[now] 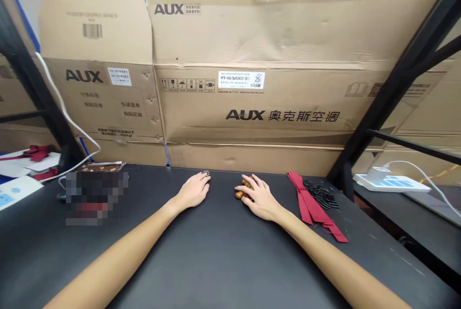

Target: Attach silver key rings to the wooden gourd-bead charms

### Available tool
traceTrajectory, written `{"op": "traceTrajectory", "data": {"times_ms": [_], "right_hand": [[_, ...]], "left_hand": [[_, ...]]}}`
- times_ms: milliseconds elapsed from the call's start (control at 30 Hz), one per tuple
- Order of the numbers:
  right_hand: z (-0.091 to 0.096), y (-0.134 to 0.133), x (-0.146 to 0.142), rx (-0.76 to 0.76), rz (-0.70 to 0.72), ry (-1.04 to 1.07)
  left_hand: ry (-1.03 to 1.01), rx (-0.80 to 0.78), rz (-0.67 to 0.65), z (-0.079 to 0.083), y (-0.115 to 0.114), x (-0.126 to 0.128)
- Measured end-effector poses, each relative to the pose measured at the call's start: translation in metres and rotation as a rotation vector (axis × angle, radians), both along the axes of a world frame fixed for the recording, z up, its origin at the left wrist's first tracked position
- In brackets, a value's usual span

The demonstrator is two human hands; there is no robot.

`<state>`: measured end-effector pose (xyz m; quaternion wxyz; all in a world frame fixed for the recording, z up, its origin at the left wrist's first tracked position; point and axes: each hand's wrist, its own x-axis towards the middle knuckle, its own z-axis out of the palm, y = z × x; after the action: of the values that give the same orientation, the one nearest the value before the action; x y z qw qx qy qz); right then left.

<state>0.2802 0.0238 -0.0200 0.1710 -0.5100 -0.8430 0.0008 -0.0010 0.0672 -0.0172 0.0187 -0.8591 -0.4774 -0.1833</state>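
Observation:
My left hand (194,190) rests palm down on the dark table, fingers loosely apart. By its fingertips lies a small pale ring-shaped item (205,173), partly covered, so I cannot tell if there is more than one. To the right, my right hand (260,198) lies over a cluster of shiny brown beads (239,195), with its fingers spread on top of them. Part of the cluster is hidden beneath that hand.
Red fabric strips (313,206) lie right of my right hand, beside several black loop-shaped pieces (321,194). Large cardboard boxes (288,90) wall off the back. A blurred-out item (94,196) sits at left. A white power strip (392,183) is beyond the right rack post.

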Motion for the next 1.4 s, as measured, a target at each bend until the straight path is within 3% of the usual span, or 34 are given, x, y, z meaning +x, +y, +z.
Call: {"op": "traceTrajectory", "data": {"times_ms": [367,567,667,800,967,1100,1400], "right_hand": [[-0.001,0.007,0.014,0.039,0.090,0.090],[-0.006,0.008,0.022,0.175,0.024,0.120],[-0.007,0.006,0.020,0.271,-0.011,0.179],[-0.003,-0.010,0.000,0.356,0.047,0.259],[0.001,-0.038,-0.031,0.120,0.180,0.169],[0.005,-0.044,-0.035,-0.130,0.191,0.034],[0.009,-0.043,-0.029,-0.210,0.164,-0.036]], "left_hand": [[-0.038,0.051,0.053,0.002,0.000,-0.009],[-0.057,0.134,0.084,0.007,-0.016,0.004],[-0.062,0.148,-0.024,0.007,-0.035,0.021],[-0.010,-0.032,-0.222,0.008,-0.056,0.037],[0.057,-0.164,-0.233,0.012,-0.054,0.032],[0.071,-0.188,-0.211,0.010,-0.048,0.026],[0.096,-0.195,-0.215,0.007,-0.055,0.026]]}}
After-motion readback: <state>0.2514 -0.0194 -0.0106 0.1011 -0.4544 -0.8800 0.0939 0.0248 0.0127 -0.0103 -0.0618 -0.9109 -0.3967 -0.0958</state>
